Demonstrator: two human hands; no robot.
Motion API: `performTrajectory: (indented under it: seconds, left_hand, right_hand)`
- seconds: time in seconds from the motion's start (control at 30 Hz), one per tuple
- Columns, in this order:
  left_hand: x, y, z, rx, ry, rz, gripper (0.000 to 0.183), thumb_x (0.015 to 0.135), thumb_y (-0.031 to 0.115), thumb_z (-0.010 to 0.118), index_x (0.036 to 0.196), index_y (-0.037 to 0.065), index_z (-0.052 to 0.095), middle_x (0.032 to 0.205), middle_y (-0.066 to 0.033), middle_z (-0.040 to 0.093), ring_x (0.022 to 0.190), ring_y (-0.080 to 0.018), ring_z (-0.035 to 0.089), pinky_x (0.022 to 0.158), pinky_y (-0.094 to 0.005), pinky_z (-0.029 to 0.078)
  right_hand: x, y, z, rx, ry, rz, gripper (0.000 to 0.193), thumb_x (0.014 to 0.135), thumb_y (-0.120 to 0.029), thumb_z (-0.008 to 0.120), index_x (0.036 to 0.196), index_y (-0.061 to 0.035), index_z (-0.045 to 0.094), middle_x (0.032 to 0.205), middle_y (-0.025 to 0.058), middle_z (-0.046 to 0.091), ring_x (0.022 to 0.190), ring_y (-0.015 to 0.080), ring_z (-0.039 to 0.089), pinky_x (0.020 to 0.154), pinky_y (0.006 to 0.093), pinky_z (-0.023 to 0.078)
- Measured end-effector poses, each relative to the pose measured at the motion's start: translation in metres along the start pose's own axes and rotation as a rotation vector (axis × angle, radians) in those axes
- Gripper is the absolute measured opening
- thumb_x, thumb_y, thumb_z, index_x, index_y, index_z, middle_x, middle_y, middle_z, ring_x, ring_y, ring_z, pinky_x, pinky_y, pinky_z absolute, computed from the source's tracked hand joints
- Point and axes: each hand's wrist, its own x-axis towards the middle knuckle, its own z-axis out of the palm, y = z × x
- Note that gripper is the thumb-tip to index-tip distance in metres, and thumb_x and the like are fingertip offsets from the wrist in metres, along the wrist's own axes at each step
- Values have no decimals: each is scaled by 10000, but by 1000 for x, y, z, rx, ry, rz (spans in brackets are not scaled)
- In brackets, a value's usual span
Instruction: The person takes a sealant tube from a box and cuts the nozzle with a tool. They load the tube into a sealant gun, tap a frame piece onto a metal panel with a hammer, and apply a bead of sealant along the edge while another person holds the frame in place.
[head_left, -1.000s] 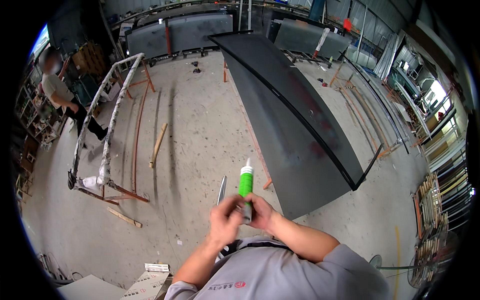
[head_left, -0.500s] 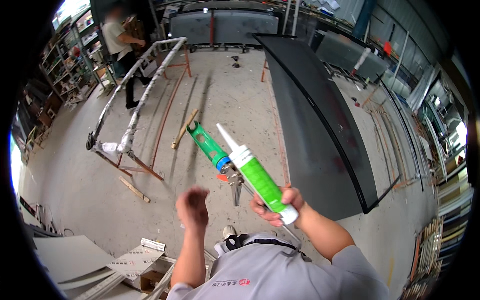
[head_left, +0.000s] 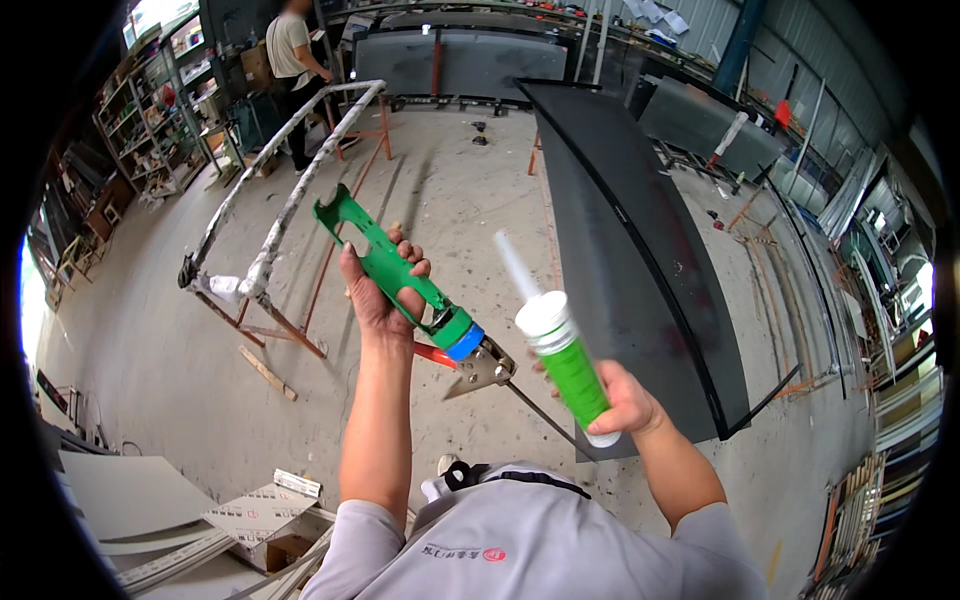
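My left hand (head_left: 382, 290) is closed around the green cradle of a caulking gun (head_left: 385, 255), which has a blue ring, a metal trigger part, a red piece and a long thin rod pointing down to the right. The cradle holds no cartridge. In my right hand (head_left: 622, 398) is a green and white sealant cartridge (head_left: 572, 365), gripped near its lower end. Its white nozzle points up and to the left, slightly blurred. Cartridge and gun are apart, side by side in front of my body.
A trestle (head_left: 262, 245) with wrapped white rails stands at the left. On the right lies a long dark panel (head_left: 640, 250) with a black strip along it. A person (head_left: 293, 60) stands at the far left near shelves (head_left: 150, 125). White boards (head_left: 125, 495) lie at the near left.
My empty left hand has risen and taken hold of the gun's cradle. My right hand has moved right with the cartridge, away from the gun. The person at the back has moved right.
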Motion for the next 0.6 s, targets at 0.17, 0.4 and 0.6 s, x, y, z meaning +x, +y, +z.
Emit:
performTrajectory:
  seconds: [0.17, 0.4, 0.6]
  left_hand:
    - [-7, -37, 39, 290, -170, 31, 618, 874, 571, 634, 1127, 12, 557, 990, -62, 562, 903, -175, 550, 719, -320, 459]
    - [-17, -67, 73, 423, -189, 20, 584, 878, 539, 656, 1120, 12, 586, 1002, -75, 608, 912, -189, 602, 793, -338, 508]
    - [-27, -73, 80, 478, -115, 30, 560, 885, 512, 683, 1113, 5, 609, 1032, -93, 643, 942, -193, 635, 855, -332, 515]
  right_hand:
    - [26, -72, 13, -89, 382, -556, 621, 734, -135, 734, 1274, -9, 455, 1103, 173, 594, 904, 244, 652, 750, 407, 578]
    - [101, -102, 39, -277, 437, -847, 405, 787, 3, 652, 1155, -38, 487, 937, 108, 614, 794, 225, 663, 720, 393, 556]
    - [115, -85, 37, -478, 447, -686, 397, 794, -84, 730, 1126, -24, 520, 905, 88, 628, 790, 167, 645, 732, 331, 531]
